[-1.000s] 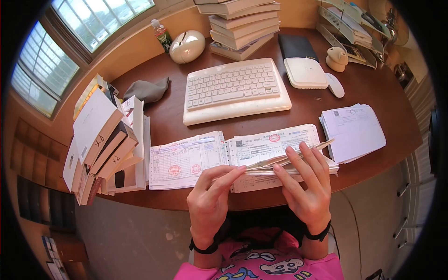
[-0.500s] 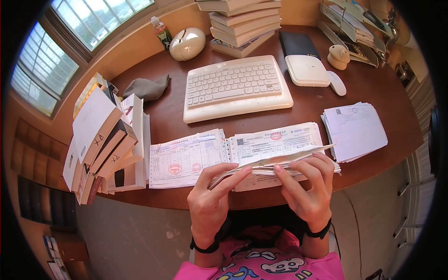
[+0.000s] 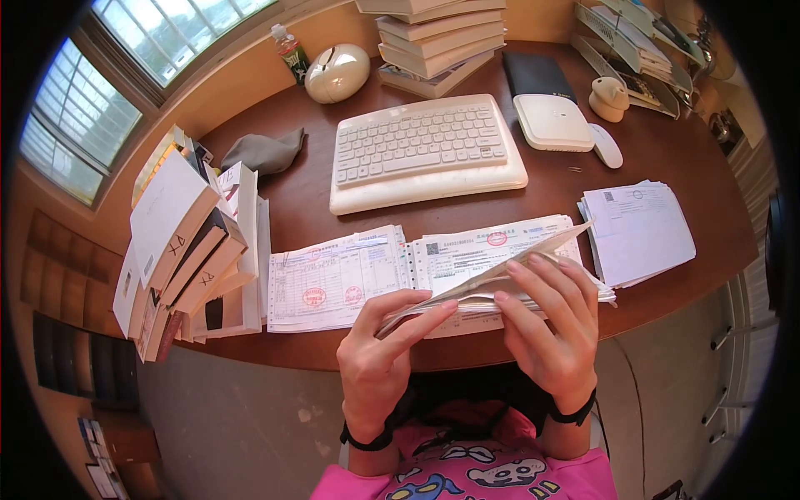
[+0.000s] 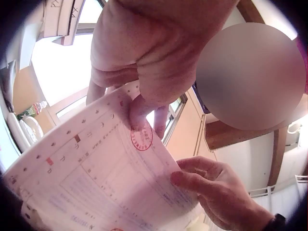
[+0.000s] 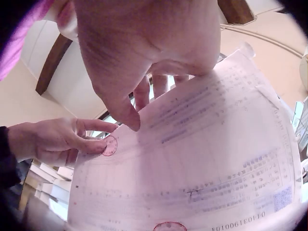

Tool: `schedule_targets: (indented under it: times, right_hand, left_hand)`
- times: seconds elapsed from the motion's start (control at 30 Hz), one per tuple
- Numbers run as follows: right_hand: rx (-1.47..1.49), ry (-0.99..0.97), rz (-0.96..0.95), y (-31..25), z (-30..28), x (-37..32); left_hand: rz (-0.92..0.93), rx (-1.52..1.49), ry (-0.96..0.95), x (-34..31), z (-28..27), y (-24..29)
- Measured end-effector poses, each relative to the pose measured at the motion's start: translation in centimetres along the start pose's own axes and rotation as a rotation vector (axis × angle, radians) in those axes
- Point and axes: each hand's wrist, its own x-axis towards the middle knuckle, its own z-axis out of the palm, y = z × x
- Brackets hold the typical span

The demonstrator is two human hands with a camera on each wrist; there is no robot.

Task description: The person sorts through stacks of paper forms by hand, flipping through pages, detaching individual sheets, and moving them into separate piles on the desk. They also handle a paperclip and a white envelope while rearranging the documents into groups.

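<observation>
Both hands hold up a sheaf of printed invoices [image 3: 479, 287] by its near edge, above the front of the desk. My left hand [image 3: 375, 354] pinches the left corner; in the left wrist view its thumb [image 4: 138, 113] lies beside a red round stamp, fingers behind the paper. My right hand [image 3: 552, 321] grips farther right along that edge, thumb [image 5: 126, 114] on the printed face and fingers behind, as the right wrist view shows. Beneath the sheaf lies another stamped invoice pile [image 3: 454, 254]. To its left is a pile of punched-edge forms [image 3: 333, 279] with red stamps.
A white keyboard [image 3: 421, 150] on a white stand sits mid-desk. Leaning books [image 3: 179, 225] stand at left, a paper stack [image 3: 637, 233] at right. Farther back are a white mouse [image 3: 606, 146], a white square box [image 3: 552, 122] and stacked books [image 3: 442, 50].
The right side of the upper sheets has risen and spread away from the rest, with my right fingers lifting along it. My left hand has shifted slightly right and still pinches the corner.
</observation>
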Motion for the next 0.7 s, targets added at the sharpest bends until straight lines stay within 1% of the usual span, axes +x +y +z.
schedule_targets:
  times: [0.13, 0.33, 0.4, 0.7]
  right_hand:
    - [0.011, 0.003, 0.021, 0.0, 0.1, 0.3]
    - [0.029, -0.007, -0.003, -0.1, 0.0, 1.1]
    - [0.051, -0.016, -0.052, -0.1, 0.1, 1.1]
    - [0.063, -0.009, -0.146, 0.1, 0.6, 0.9]
  left_hand:
    - [0.014, -0.02, -0.003, -0.1, 0.0, -0.2]
    - [0.012, -0.017, -0.01, -0.1, 0.0, -0.1]
    - [0.0, -0.032, -0.002, -0.1, 0.1, -0.2]
    - [-0.029, -0.05, 0.016, -0.2, 0.2, -0.5]
